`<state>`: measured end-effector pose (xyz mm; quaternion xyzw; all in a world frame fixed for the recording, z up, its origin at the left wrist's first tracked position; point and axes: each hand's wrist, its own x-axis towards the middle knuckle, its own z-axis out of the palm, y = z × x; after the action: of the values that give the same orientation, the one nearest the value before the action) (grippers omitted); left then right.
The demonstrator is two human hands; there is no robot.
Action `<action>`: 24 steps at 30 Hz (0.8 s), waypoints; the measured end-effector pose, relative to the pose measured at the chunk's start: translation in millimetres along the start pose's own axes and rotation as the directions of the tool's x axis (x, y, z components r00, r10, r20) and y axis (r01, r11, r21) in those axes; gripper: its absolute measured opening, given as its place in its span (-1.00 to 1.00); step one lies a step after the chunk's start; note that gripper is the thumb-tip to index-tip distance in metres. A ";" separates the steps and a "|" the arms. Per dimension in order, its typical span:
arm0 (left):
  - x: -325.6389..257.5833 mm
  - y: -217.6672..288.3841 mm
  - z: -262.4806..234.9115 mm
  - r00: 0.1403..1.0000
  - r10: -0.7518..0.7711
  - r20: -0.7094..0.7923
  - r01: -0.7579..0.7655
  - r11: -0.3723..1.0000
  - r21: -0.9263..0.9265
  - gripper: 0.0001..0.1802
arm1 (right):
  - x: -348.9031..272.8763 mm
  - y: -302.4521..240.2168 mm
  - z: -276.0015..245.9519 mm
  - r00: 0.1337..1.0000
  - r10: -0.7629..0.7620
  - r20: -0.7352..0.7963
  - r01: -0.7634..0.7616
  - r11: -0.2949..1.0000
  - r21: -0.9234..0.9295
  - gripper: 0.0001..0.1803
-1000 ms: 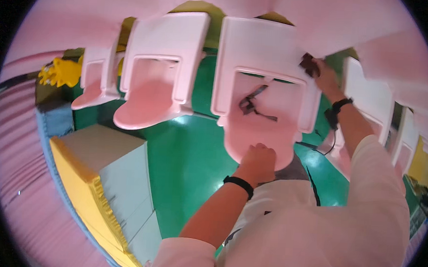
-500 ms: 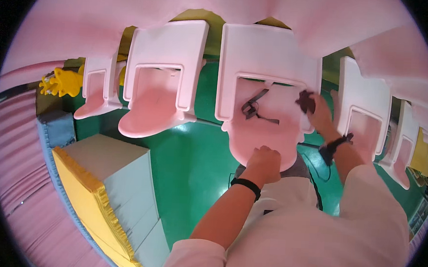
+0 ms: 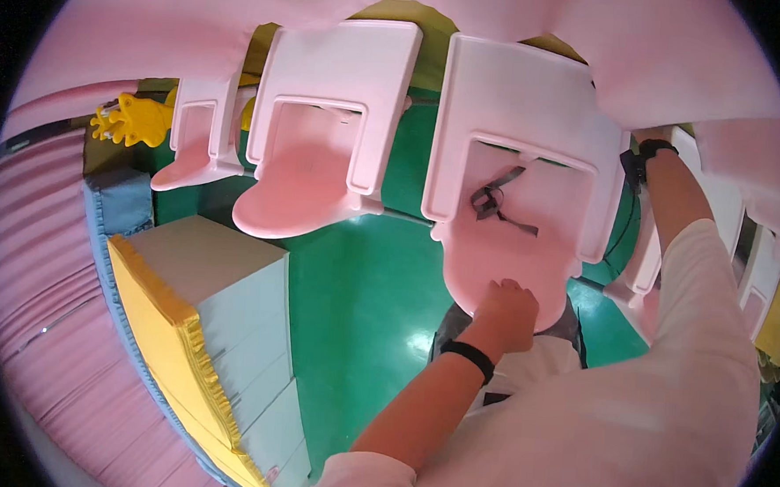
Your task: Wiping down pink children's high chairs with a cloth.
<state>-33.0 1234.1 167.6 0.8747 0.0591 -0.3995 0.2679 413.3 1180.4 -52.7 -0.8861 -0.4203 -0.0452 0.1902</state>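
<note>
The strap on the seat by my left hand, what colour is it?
Dark grey; the strap lies on the pink seat, clearest in the head view.

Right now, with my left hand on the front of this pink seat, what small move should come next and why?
Probably steady the seat with the left hand gripping its front edge while the right hand, hidden behind the backrest, works there; the loose dark strap lies untouched.

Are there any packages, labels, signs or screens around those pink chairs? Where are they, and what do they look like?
None can be made out in this view.
What shows instead is the row of pink plastic chairs, a grey strap lying on the seat the left hand grips, and a yellow-edged padded block on the green floor.
</note>
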 end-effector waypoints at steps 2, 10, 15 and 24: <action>-0.4 -5.1 -1.4 1.000 -0.012 0.007 0.012 1.000 0.004 -0.58 | 8.9 -2.2 8.4 0.999 0.037 0.005 -0.037 0.999 -0.008 -0.37; -1.4 -4.7 -9.9 0.999 0.028 0.027 -0.027 1.000 -0.013 -0.54 | 29.0 -4.5 21.2 0.986 0.163 0.038 -0.158 0.982 -0.101 -0.38; -4.7 -5.7 -12.6 0.999 -0.011 0.053 0.012 1.000 -0.015 -0.59 | 37.1 -70.2 33.7 0.964 0.244 0.106 -0.234 0.967 -0.098 -0.37; -5.9 -9.1 -7.2 0.999 0.039 0.002 -0.039 0.997 -0.061 -0.65 | 120.9 -243.2 77.9 0.997 -0.064 0.030 0.063 0.996 0.056 -0.39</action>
<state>-35.1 1246.2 171.9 0.8664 0.0535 -0.3938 0.3022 299.4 1437.3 -22.8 -0.8673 -0.4523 -0.0254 0.2063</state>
